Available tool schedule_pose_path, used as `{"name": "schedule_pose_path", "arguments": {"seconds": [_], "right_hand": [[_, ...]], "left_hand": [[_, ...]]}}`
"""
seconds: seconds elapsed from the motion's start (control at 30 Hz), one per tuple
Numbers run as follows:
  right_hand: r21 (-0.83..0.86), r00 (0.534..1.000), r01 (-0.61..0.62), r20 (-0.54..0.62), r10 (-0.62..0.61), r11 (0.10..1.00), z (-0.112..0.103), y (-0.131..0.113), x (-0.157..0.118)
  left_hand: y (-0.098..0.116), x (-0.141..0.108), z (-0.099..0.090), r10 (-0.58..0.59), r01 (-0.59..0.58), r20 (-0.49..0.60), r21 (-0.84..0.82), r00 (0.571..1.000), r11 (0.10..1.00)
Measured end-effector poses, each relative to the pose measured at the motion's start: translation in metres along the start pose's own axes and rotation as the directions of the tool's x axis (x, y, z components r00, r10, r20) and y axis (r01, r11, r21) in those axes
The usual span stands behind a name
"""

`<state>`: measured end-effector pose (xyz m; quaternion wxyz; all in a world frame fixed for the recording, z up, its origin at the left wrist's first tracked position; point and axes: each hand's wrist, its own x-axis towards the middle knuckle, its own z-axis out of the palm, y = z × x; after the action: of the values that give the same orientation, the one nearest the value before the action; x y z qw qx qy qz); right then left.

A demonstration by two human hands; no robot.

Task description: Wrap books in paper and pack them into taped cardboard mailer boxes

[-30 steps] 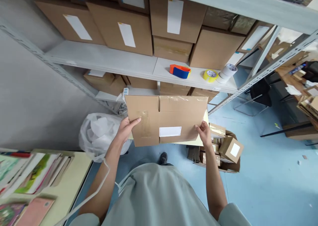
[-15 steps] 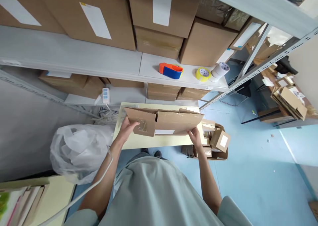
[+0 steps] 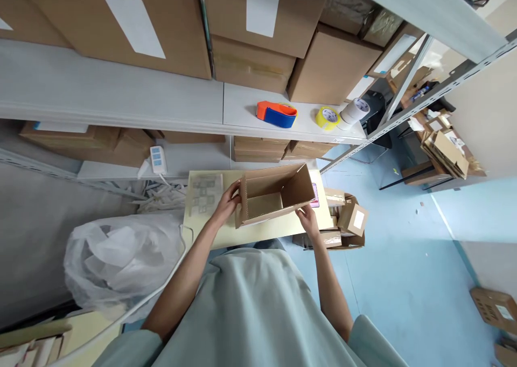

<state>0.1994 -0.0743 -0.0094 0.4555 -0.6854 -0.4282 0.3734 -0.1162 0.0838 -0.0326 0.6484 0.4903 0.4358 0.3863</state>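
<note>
A brown cardboard box [image 3: 264, 186] is held above the pale yellow table [image 3: 220, 241], its open side facing up toward me and its inside bare. My left hand [image 3: 227, 203] grips the box's left end, fingers wrapped on the edge. At the lower right corner, my right hand [image 3: 307, 220] holds the box from below. A pink-edged phone-like item [image 3: 315, 196] lies on the table, partly behind the box. Flat clear packaging with grey squares [image 3: 205, 193] rests at the table's left.
Above the table, a shelf [image 3: 238, 108] bears an orange and blue tape dispenser [image 3: 277, 114], yellow tape [image 3: 327, 118] and white rolls [image 3: 355, 111]. A plastic bag [image 3: 117, 259] stands left. Right of the table sits a carton of small boxes [image 3: 353, 221].
The box was a partly flattened piece with its flaps showing; now it is squared out with its opening toward me. My left hand has moved right, and more of the table shows.
</note>
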Motion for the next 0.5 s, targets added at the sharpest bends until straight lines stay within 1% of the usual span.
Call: {"name": "schedule_pose_path", "arguments": {"seconds": [0.07,0.13,0.2,0.27,0.33,0.4,0.47,0.5], "right_hand": [[-0.013,1.000,-0.019,0.007,0.019,1.000,-0.005,0.004,-0.001],[-0.003,0.998,-0.056,0.034,0.056,0.998,-0.013,0.005,0.001],[0.060,0.995,-0.082,0.064,0.078,0.995,-0.022,0.004,0.006],[0.135,0.994,-0.084,0.085,0.073,0.987,-0.028,0.001,0.014],[0.159,0.991,-0.092,0.108,0.075,0.983,-0.029,-0.005,0.024],[0.146,0.983,-0.121,0.158,0.098,0.982,-0.027,-0.008,0.034],[0.142,0.968,-0.153,0.220,0.120,0.978,-0.022,-0.008,0.043],[0.147,0.962,-0.161,0.244,0.122,0.976,-0.019,-0.006,0.047]], "left_hand": [[-0.007,-0.003,-0.006,-0.016,0.017,-0.049,0.021,0.999,1.000],[-0.012,-0.009,-0.014,-0.025,0.027,-0.075,0.025,0.997,0.999],[-0.013,-0.018,-0.021,-0.045,0.046,-0.094,0.001,0.995,0.999],[-0.013,-0.026,-0.022,-0.087,0.083,-0.148,-0.035,0.985,0.996],[-0.012,-0.034,-0.017,-0.135,0.123,-0.222,-0.069,0.966,0.990],[-0.011,-0.039,-0.007,-0.169,0.149,-0.291,-0.092,0.942,0.985],[-0.007,-0.042,0.005,-0.187,0.162,-0.324,-0.103,0.927,0.981],[-0.004,-0.042,0.011,-0.188,0.163,-0.323,-0.104,0.927,0.981]]}}
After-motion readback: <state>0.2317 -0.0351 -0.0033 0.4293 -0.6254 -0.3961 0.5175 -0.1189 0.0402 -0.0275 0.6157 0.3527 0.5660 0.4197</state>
